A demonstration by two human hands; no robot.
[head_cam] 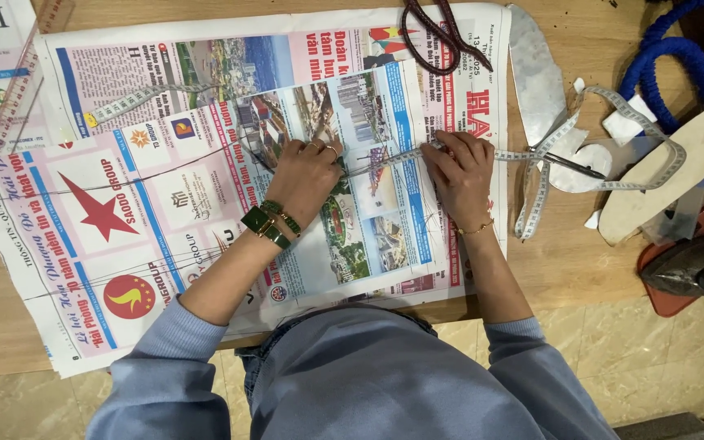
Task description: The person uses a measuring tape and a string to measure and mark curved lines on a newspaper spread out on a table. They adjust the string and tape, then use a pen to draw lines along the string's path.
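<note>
Newspaper sheets (pixel 156 204) lie spread over a wooden table (pixel 564 261). My left hand (pixel 307 175), with a green watch and rings, presses flat on the upper sheet and pinches one end of a measuring tape (pixel 393 156). My right hand (pixel 459 167), wearing a thin bracelet, pins the same tape against the paper near the sheet's right edge. The tape runs taut between both hands, then trails off right in loops (pixel 605 147). Curved pencil lines cross the newspaper.
Dark-handled scissors (pixel 442 37) lie at the top. A clear ruler (pixel 18 90) sits top left. At the right are metal shears (pixel 568 165), white paper scraps, a pale board (pixel 678 175), blue coiled cord (pixel 670 57) and a flat iron (pixel 694 265).
</note>
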